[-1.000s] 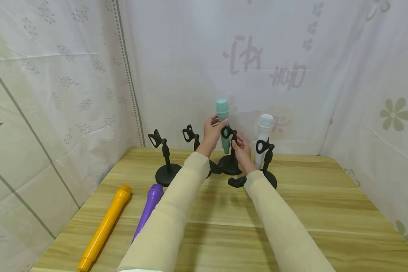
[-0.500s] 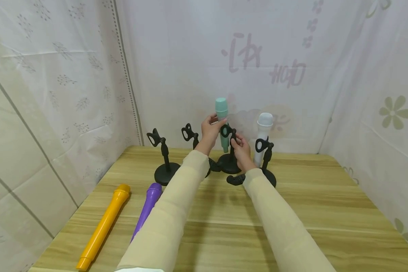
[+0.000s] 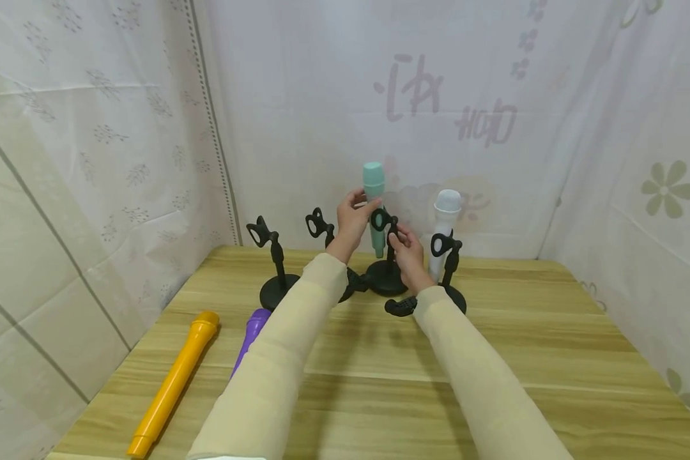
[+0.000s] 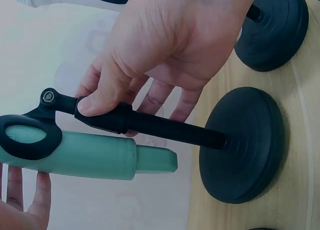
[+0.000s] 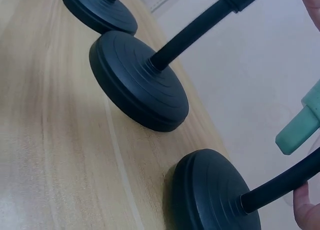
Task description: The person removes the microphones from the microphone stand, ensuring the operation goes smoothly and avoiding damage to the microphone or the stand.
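My left hand (image 3: 352, 223) holds a mint-green microphone (image 3: 374, 176) upright behind a black microphone stand (image 3: 385, 281). In the left wrist view, the stand's clip (image 4: 31, 136) lies along the side of the microphone (image 4: 95, 155), whose narrow end sticks out past it; how deep it sits in the clip, I cannot tell. My left fingers (image 4: 42, 195) touch its other side. My right hand (image 4: 165, 40) grips the stand's pole below the clip joint, thumb on the collar. In the right wrist view, the microphone's narrow tail (image 5: 300, 130) hangs beside the pole, clear of the base (image 5: 212, 195).
A white microphone (image 3: 448, 203) stands upright at another stand (image 3: 451, 262) on the right. Two more stands, one with its clip at the left (image 3: 276, 255), one partly behind my left arm (image 3: 319, 223), are nearby. Orange (image 3: 175, 383) and purple (image 3: 255, 326) microphones lie front left.
My left hand shifts very slightly left in the head view, still holding the mint microphone. My right hand keeps its grip on the pole. The view drifts a little.
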Tool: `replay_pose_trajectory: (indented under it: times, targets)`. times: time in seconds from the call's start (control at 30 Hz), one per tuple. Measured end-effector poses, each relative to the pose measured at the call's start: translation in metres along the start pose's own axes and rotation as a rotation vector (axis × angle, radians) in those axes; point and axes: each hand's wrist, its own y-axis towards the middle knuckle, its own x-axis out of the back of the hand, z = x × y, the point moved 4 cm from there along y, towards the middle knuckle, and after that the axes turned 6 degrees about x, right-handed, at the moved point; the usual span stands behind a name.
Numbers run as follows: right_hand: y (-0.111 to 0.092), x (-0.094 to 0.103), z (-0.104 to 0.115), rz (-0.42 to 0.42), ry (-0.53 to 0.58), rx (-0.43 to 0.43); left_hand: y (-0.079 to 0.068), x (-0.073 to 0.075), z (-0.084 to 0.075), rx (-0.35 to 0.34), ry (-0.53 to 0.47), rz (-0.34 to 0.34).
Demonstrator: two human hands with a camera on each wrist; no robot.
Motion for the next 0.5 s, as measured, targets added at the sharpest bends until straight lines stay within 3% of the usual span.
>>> replay_pose_trajectory:
  times: [0.5]
  targets:
    - [-0.016, -0.001, 0.006, 0.067, 0.099, 0.000, -0.011, 0.013, -0.008, -0.006, -0.009, 0.038]
